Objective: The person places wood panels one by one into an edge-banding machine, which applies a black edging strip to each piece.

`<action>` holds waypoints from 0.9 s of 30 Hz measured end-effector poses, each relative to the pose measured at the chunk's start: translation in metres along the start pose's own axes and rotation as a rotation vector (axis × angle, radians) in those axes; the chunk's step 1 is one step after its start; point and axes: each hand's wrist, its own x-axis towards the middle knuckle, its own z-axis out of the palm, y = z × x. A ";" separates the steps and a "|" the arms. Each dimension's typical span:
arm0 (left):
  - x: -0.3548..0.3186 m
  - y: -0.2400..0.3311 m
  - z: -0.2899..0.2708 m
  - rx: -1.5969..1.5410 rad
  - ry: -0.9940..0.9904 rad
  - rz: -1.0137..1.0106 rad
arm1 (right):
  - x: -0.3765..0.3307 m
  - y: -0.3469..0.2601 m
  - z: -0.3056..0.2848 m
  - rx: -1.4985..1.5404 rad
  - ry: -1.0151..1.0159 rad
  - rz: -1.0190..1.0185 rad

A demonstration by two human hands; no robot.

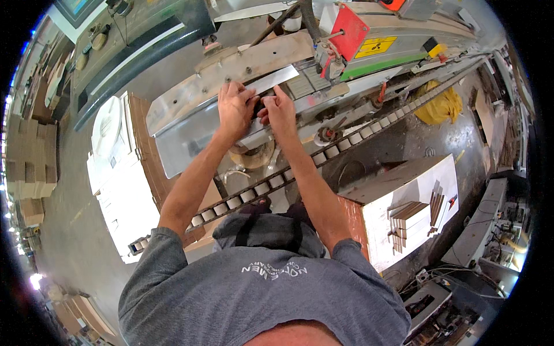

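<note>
Both my hands are close together over the metal bed of a machine. My left hand (234, 109) has bent fingers at the near end of a flat white strip (276, 79), which reaches away to the right along the bed. Beside it, my right hand (279, 114) is closed, with the index finger raised toward the strip. Something small and dark shows between the hands, too hidden to name. What either hand pinches is covered by the fingers. A long metal guide plate (254, 63) with bolts lies just beyond them.
A roller track (277, 181) crosses in front of my body. The machine's red end cover (350, 33) stands at the far right. White-topped stacked panels (118, 184) are on the left. At right, a white-topped box (404, 216) carries brown strips; a yellow bag (440, 105) lies beyond.
</note>
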 end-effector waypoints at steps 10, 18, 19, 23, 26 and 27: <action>-0.006 -0.023 0.004 0.023 0.029 -0.094 | 0.006 0.007 0.012 0.008 0.007 0.005; -0.002 -0.024 0.021 0.095 0.029 -0.080 | 0.005 0.008 0.011 0.157 -0.033 0.066; -0.001 -0.024 0.023 0.100 0.014 -0.086 | 0.006 0.007 0.011 0.152 -0.025 0.047; 0.007 -0.017 0.028 0.066 -0.043 -0.103 | 0.010 -0.003 0.004 0.142 0.021 0.039; 0.018 -0.001 0.036 0.126 -0.119 -0.167 | 0.020 0.003 -0.012 0.200 0.002 0.012; 0.021 0.002 0.036 0.102 -0.134 -0.193 | 0.019 -0.004 -0.014 0.223 0.000 0.005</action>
